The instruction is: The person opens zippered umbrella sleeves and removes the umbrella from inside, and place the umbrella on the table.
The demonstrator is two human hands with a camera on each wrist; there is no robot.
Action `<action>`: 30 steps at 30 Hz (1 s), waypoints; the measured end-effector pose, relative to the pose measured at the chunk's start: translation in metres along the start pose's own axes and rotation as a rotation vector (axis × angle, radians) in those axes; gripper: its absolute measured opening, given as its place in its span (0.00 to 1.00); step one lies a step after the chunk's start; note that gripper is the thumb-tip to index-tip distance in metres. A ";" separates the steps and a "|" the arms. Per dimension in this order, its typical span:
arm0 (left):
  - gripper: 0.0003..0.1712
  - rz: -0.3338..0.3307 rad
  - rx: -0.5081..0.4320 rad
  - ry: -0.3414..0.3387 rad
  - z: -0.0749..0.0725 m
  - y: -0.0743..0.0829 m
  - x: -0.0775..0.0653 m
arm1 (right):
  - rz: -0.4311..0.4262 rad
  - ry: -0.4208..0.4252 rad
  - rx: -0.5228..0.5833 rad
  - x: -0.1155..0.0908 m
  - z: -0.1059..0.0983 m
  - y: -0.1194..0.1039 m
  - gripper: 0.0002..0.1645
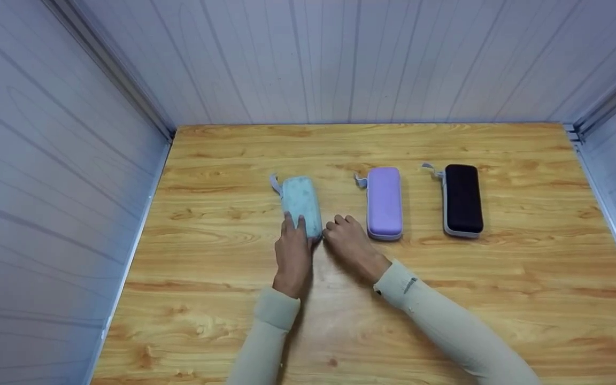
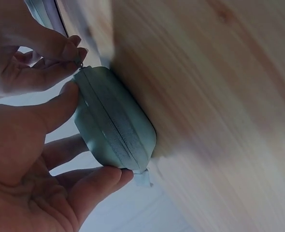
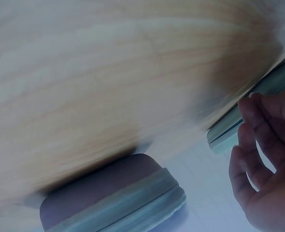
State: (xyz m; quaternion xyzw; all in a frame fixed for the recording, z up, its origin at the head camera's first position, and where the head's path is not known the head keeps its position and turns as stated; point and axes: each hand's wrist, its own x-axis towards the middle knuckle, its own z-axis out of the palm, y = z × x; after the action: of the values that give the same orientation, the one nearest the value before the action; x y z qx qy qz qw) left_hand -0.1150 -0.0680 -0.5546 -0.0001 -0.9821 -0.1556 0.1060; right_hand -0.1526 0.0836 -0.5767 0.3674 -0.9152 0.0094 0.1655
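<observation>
Light blue case (image 1: 301, 198): flat on the desk (image 1: 190, 326), leftmost of three in a row, its long side running near to far; a wrist strap (image 1: 275, 184) sticks out at its far left corner.
Left hand (image 1: 293, 256): curled over the near end of the light blue case; the head view gives fingers on the lid, while the left wrist view adds the thumb pressed against the near end.
Left grip: holding the case between thumb and fingers.
Right hand (image 1: 352, 243): at the near right corner of the light blue case, just beside the left thumb.
Right grip: thumb and finger pinching a small zip pull (image 2: 78, 62), clear only from the left wrist; too small to tell from the head.
Zip seam (image 2: 106, 110): runs across the case's near end in the left wrist view, its two halves meeting along the part that shows.
Purple case (image 1: 384, 200): right of the light blue one, apart from it; the right wrist view shows its pale zip band from the side.
Black case (image 1: 463, 198): rightmost, strap at its far left, plain only from the head.
Far wall (image 1: 340, 59): grooved pale panels behind the desk's far edge.
</observation>
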 end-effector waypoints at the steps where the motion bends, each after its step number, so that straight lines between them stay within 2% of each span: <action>1: 0.28 -0.004 0.005 -0.003 0.000 0.001 0.000 | 0.000 0.004 -0.003 -0.001 0.000 0.000 0.07; 8: 0.26 -0.031 0.016 0.003 0.002 0.006 0.003 | 0.009 0.025 -0.001 -0.002 -0.001 -0.002 0.07; 15: 0.29 -0.071 0.012 -0.026 0.003 0.010 0.005 | 0.019 0.020 0.041 -0.003 -0.002 -0.005 0.06; 25: 0.24 -0.081 0.009 0.023 0.007 0.012 0.005 | 0.032 0.044 0.053 -0.005 -0.001 -0.009 0.04; 30: 0.24 -0.069 0.005 0.019 0.007 0.012 0.006 | 0.028 0.063 0.048 -0.005 0.000 -0.010 0.04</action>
State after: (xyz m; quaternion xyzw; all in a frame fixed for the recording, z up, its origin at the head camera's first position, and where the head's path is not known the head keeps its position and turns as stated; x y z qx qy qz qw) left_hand -0.1214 -0.0549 -0.5558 0.0354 -0.9809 -0.1566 0.1097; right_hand -0.1420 0.0796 -0.5795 0.3578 -0.9141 0.0452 0.1853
